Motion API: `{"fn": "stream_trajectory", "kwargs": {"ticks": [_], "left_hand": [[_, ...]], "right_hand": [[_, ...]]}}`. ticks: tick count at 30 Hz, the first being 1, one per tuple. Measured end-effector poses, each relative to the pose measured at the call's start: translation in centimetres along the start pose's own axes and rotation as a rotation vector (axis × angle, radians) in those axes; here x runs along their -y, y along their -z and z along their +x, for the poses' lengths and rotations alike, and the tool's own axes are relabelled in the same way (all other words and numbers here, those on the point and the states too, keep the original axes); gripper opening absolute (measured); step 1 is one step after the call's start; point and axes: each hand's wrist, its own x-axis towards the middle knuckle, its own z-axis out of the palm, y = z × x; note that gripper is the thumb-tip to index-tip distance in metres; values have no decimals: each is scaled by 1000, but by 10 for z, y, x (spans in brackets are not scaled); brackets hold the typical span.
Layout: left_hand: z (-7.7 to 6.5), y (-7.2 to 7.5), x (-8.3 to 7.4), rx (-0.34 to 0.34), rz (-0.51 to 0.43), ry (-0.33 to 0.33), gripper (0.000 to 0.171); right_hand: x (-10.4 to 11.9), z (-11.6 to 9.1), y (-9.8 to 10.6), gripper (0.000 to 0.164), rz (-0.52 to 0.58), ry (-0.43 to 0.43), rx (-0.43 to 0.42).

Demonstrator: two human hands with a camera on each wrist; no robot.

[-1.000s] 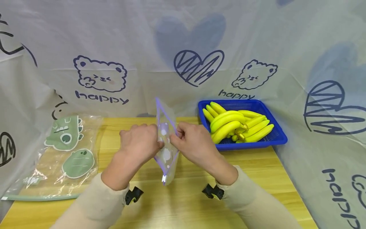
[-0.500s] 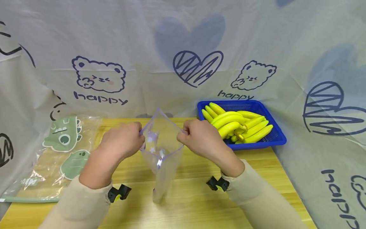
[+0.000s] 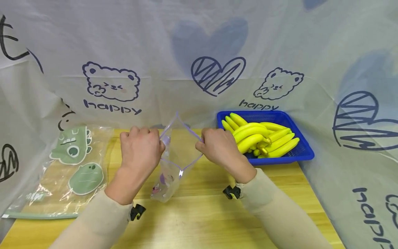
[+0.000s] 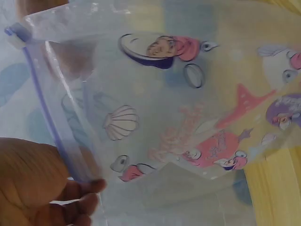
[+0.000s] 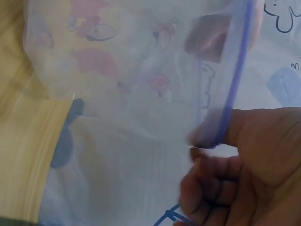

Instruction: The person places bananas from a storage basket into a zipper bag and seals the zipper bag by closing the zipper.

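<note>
A clear zip bag with a purple rim (image 3: 192,162) hangs between both hands, its mouth spread into a diamond shape. My left hand (image 3: 141,148) pinches the rim on one side, and my right hand (image 3: 219,148) pinches it on the other. In the left wrist view the bag (image 4: 164,99) shows pink mermaid and shell prints, with thumb and fingers on the purple strip. The right wrist view shows the purple strip (image 5: 237,70) pinched near its lower end. A white slider (image 3: 181,173) sits at the near corner of the mouth. No contents are visible inside the bag.
A blue basket (image 3: 306,152) full of yellow bananas (image 3: 253,133) stands at the back right of the wooden table (image 3: 199,218). A larger clear zip bag with green dinosaur prints (image 3: 86,178) lies flat on the left. Printed cloth (image 3: 168,45) hangs behind and at the sides.
The hands have moved apart, pulling the bag's mouth from a narrow slit to a wide diamond. The bag's lower part has swung to the left.
</note>
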Motion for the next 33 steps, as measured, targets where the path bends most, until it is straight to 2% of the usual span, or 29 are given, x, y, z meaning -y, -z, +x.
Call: {"fn": "stream_trajectory", "kwargs": {"ticks": [3,5,8,10,12,15,17,18,20,25,27,28,30,33], "left_hand": [[-3,4,-5,-54,-30,-30,28],[-7,12,-8,-75,-51,-42,29],[-13,27,-14,-51,-54,-69,28],[-15,35,-16,35,-61,-72,27],[-13,39,-15,178,-74,-63,26],[-7,34,-11,403,-96,-3,20],[-5,25,-7,473,-91,32,15],[-6,20,-6,472,-82,41,13],[-8,9,-4,397,-71,36,11],[-17,-13,-4,54,-120,-86,20],[-19,-19,-3,-37,-136,-117,23],[-20,-21,-3,-55,-142,-118,24],[-22,-23,-1,-51,-139,-109,27],[-23,-23,0,17,-142,-84,28]], "right_hand": [[0,-3,7,30,44,37,37],[0,-5,17,32,89,69,110],[-2,-8,33,36,157,116,224],[-3,-7,38,38,172,131,256],[-5,-3,35,37,139,123,244],[-7,4,21,32,36,71,194],[-10,6,10,28,-34,33,166],[-11,6,6,27,-57,19,155],[-12,4,0,27,-74,6,129],[-13,-2,-9,29,-46,35,68],[-16,-4,-11,29,-58,43,47],[-18,-5,-13,30,-71,44,37],[-21,-5,-16,31,-92,46,22],[-24,-4,-20,28,-88,57,4]]}}
